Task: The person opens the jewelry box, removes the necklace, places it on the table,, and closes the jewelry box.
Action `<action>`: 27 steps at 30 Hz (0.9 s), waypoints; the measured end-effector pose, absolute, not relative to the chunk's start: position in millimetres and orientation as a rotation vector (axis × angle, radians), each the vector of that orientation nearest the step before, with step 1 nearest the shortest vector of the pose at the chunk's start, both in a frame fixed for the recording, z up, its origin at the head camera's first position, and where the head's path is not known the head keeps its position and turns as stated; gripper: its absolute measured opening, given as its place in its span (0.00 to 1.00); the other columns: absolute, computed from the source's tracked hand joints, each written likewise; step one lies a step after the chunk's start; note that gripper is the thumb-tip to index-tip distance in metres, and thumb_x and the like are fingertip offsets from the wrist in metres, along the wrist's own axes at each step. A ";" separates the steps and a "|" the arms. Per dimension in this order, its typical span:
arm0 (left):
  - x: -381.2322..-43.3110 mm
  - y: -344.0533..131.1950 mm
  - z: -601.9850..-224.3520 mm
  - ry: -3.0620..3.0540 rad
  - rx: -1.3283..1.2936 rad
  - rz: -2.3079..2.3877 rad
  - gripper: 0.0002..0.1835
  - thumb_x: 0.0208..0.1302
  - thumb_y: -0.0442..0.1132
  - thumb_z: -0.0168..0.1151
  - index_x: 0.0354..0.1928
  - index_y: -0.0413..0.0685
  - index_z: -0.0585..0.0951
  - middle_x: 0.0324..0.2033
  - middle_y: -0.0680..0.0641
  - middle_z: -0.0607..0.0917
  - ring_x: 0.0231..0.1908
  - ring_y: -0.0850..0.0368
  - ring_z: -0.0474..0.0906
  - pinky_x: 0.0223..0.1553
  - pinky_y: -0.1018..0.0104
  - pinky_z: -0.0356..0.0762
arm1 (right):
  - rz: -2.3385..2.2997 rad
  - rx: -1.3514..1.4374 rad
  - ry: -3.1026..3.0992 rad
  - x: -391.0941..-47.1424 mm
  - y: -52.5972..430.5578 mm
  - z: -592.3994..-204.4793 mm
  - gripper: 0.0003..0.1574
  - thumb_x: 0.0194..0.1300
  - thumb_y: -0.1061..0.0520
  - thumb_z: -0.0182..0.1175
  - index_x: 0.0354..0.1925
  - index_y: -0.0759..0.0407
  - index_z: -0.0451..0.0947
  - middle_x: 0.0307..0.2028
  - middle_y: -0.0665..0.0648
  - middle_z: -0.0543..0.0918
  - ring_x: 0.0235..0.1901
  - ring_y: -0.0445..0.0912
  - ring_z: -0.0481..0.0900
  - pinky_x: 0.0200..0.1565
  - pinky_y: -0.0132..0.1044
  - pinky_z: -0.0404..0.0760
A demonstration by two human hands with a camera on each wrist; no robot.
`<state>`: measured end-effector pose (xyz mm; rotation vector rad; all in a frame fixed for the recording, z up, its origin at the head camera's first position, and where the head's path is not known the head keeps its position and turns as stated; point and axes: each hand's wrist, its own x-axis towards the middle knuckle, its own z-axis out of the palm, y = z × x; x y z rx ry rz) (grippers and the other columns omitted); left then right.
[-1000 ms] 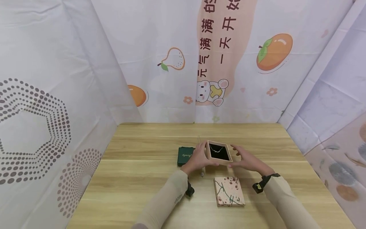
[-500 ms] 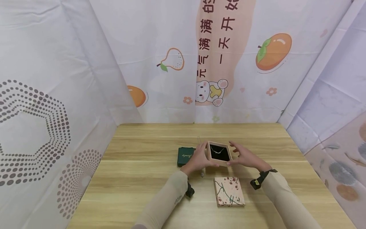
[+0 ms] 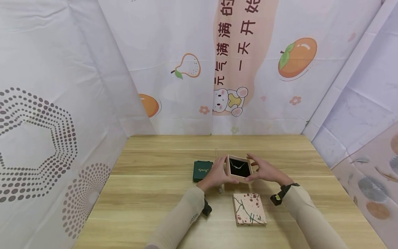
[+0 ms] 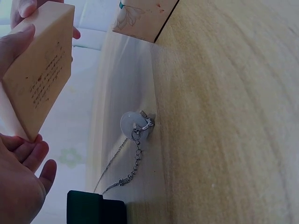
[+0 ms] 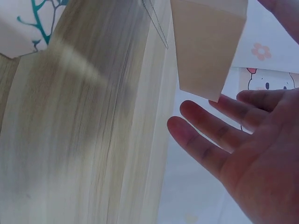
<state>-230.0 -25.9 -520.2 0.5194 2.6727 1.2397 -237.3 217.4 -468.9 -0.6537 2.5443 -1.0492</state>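
My left hand (image 3: 215,174) grips a pale pink jewelry box (image 3: 237,178) between thumb and fingers, holding it above the table and tilted. Inside, a silver chain necklace (image 3: 237,167) lies on a black insert. My right hand (image 3: 268,172) is at the box's right side, its thumb at the near corner; in the right wrist view its fingers (image 5: 198,144) are straight and spread, one fingertip at the box's corner. Printed text shows on the box's underside in the left wrist view. Nearer me lies a square box lid (image 3: 249,209) with a floral branch print.
A dark green jewelry box (image 3: 201,171) stands left of my left hand. Beside it on the wooden table (image 3: 149,193) lies another chain necklace with a round pale pendant (image 4: 132,125), partly hidden by my hand in the head view. Printed curtains (image 3: 174,114) hang behind and on both sides.
The box has shifted slightly right and its tilt has changed a little. My right hand has moved a little left; its index finger has risen slightly at the far side.
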 end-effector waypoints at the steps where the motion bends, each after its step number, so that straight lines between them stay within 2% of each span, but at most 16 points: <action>1: -229.9 -26.1 -520.0 2.669 0.522 1.243 0.65 0.41 0.63 0.77 0.77 0.49 0.50 0.75 0.46 0.56 0.74 0.46 0.53 0.67 0.42 0.62 | -1.053 -0.659 2.540 -237.4 216.8 -468.8 0.70 0.50 0.44 0.75 0.75 0.68 0.45 0.71 0.73 0.58 0.63 0.70 0.66 0.53 0.57 0.77; 9: -230.0 -26.3 -519.2 2.666 0.526 1.274 0.65 0.41 0.63 0.78 0.77 0.49 0.51 0.75 0.47 0.57 0.73 0.46 0.54 0.67 0.42 0.62 | -1.024 -0.703 2.543 -237.4 212.4 -467.0 0.71 0.48 0.45 0.77 0.74 0.71 0.46 0.71 0.74 0.56 0.63 0.71 0.65 0.50 0.55 0.79; 13: -230.0 -26.3 -518.4 2.676 0.530 1.266 0.65 0.41 0.63 0.77 0.77 0.48 0.51 0.75 0.46 0.56 0.74 0.46 0.53 0.68 0.42 0.61 | -0.975 -0.697 2.590 -237.3 209.5 -467.3 0.72 0.45 0.43 0.78 0.73 0.70 0.48 0.70 0.73 0.61 0.62 0.68 0.68 0.53 0.56 0.77; 18: -229.8 -26.3 -517.9 2.678 0.541 1.284 0.65 0.41 0.62 0.78 0.76 0.48 0.52 0.74 0.46 0.58 0.73 0.46 0.56 0.67 0.43 0.63 | -0.937 -0.731 2.646 -237.5 205.1 -466.2 0.70 0.43 0.44 0.79 0.71 0.73 0.54 0.63 0.72 0.69 0.56 0.63 0.73 0.53 0.57 0.76; 22: -229.5 -25.3 -518.2 2.696 0.555 1.265 0.64 0.40 0.62 0.78 0.76 0.50 0.53 0.74 0.46 0.60 0.71 0.48 0.58 0.67 0.45 0.64 | -0.888 -0.742 2.681 -236.4 203.0 -463.9 0.67 0.42 0.44 0.79 0.69 0.73 0.57 0.61 0.71 0.71 0.54 0.61 0.74 0.51 0.55 0.77; 27: -229.0 -24.4 -516.8 2.726 0.574 1.225 0.64 0.41 0.63 0.78 0.76 0.51 0.51 0.74 0.45 0.59 0.73 0.46 0.56 0.68 0.42 0.60 | -0.848 -0.754 2.710 -236.5 202.1 -461.0 0.65 0.41 0.45 0.79 0.68 0.73 0.60 0.61 0.72 0.70 0.53 0.61 0.75 0.51 0.55 0.77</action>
